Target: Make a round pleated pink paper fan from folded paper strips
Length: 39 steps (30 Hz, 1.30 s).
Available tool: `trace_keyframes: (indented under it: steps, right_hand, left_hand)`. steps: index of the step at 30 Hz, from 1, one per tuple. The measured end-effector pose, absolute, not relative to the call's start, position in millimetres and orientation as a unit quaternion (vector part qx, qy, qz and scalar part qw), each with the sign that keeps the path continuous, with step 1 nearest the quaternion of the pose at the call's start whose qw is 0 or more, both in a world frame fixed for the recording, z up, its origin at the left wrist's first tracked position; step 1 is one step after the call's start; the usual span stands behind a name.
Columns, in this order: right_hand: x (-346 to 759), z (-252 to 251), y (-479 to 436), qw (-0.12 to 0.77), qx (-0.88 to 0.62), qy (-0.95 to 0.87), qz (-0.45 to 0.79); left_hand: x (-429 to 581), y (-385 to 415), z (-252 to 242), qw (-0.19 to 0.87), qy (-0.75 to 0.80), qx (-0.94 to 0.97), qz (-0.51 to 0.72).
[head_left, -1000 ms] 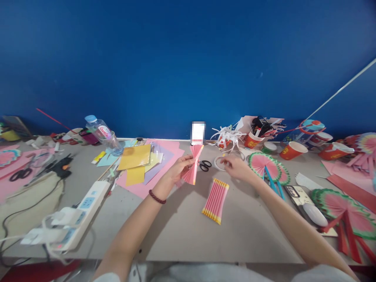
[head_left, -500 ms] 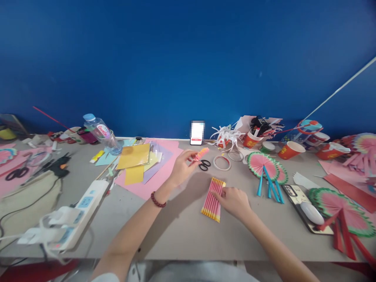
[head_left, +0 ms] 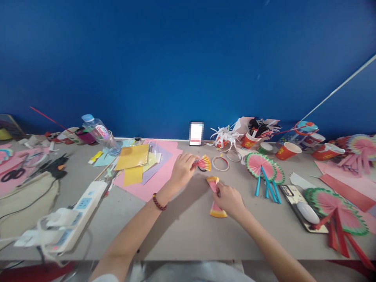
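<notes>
My left hand (head_left: 184,169) is closed on a small pleated paper piece (head_left: 204,162), pink with a yellow edge, which fans out to the right of the fingers. Below it and to the right, my right hand (head_left: 230,198) pinches a second pleated paper strip (head_left: 219,212) at its middle. That strip spreads at both yellow-edged ends like a bow tie, just over the table. Black scissors lie partly hidden behind the left paper piece. A roll of double-sided tape (head_left: 221,164) rests beyond the hands.
A phone (head_left: 196,134) leans on the blue wall. Coloured paper sheets (head_left: 133,156), a bottle (head_left: 101,133) and a power strip (head_left: 85,203) are at left. Finished pleated fans (head_left: 260,166), paper cups (head_left: 288,151) and a white mouse (head_left: 307,212) on a phone (head_left: 289,192) are at right.
The strip under my right hand has gone from evenly pleated to pinched at the middle with flared ends. The piece in my left hand has turned and fanned open, now covering more of the scissors.
</notes>
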State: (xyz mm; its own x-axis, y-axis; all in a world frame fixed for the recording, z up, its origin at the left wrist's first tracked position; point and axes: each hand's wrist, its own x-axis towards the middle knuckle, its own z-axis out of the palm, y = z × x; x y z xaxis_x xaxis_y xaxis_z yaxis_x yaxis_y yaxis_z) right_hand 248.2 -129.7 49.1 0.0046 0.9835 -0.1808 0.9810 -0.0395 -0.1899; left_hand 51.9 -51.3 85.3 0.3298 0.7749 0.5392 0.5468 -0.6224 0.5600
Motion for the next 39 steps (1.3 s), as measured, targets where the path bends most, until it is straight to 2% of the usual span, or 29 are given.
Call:
trace_keyframes:
  steps: [2, 5, 8, 13, 19, 26, 29, 35, 39]
  right_hand:
    - [251.4, 48.6, -127.7, 0.031, -0.711, -0.688, 0.142]
    - [258.8, 49.7, -123.3, 0.115, -0.697, -0.68, 0.198]
    - [266.8, 57.1, -119.1, 0.206, -0.647, -0.654, 0.334]
    - [272.6, 80.2, -114.9, 0.272, -0.556, -0.546, 0.565]
    - [268.2, 96.2, -108.0, 0.341, -0.498, -0.491, 0.628]
    - [273.8, 113.5, -82.7, 0.409, -0.489, -0.558, 0.531]
    - [277.0, 126.6, -69.4, 0.439, -0.514, -0.608, 0.416]
    - [264.7, 146.0, -57.3, 0.482, -0.503, -0.714, 0.073]
    - [253.8, 140.9, -55.4, 0.483, -0.478, -0.733, 0.028]
  left_hand:
    - [52.3, -51.6, 86.3, 0.154, 0.439, 0.788, 0.403]
    - [50.0, -49.0, 85.1, 0.241, 0.459, 0.757, 0.398]
    - [46.9, -42.6, 79.7, 0.326, 0.454, 0.724, 0.403]
    - [44.7, -33.5, 68.9, 0.508, 0.478, 0.621, 0.358]
    - [38.5, -29.9, 63.7, 0.555, 0.478, 0.592, 0.336]
    - [35.1, -33.9, 79.6, 0.663, 0.387, 0.578, 0.279]
    - [37.0, -37.3, 85.8, 0.682, 0.333, 0.595, 0.265]
    - [42.4, -41.2, 77.7, 0.695, 0.337, 0.581, 0.257]
    - [47.4, -41.3, 70.3, 0.658, 0.354, 0.595, 0.295]
